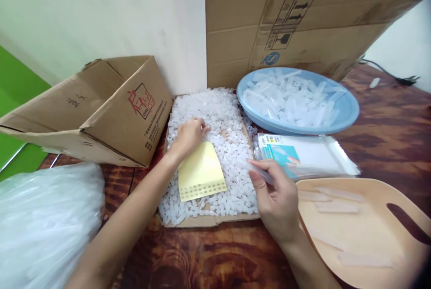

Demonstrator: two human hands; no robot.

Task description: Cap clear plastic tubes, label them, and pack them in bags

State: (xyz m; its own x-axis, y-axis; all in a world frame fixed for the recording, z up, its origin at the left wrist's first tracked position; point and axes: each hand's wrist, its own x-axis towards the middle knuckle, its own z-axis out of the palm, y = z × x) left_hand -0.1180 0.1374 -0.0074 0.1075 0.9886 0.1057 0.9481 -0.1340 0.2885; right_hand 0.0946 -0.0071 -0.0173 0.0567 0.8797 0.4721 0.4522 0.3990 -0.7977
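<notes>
In the head view, my left hand (191, 135) reaches into a shallow cardboard tray (215, 221) heaped with small white plastic pieces (232, 154). Its fingers are curled down at the pile, and anything pinched between them is hidden. A yellow paper sheet (202, 170), with small dark marks in rows along its near edge, lies on the pieces below that hand. My right hand (278, 199), closed between thumb and fingers, holds a translucent plastic tube (264, 173) over the tray's right side. Similar translucent tubes (292, 98) fill a blue basin (350, 111) behind it.
At right, a beige tray (367, 226) bears several translucent strips. Plastic packets (313, 154) lie between it and the basin. An open carton (128, 113) stands at left, behind a stuffed plastic bag (50, 221). A large cardboard box (235, 24) rises at the back.
</notes>
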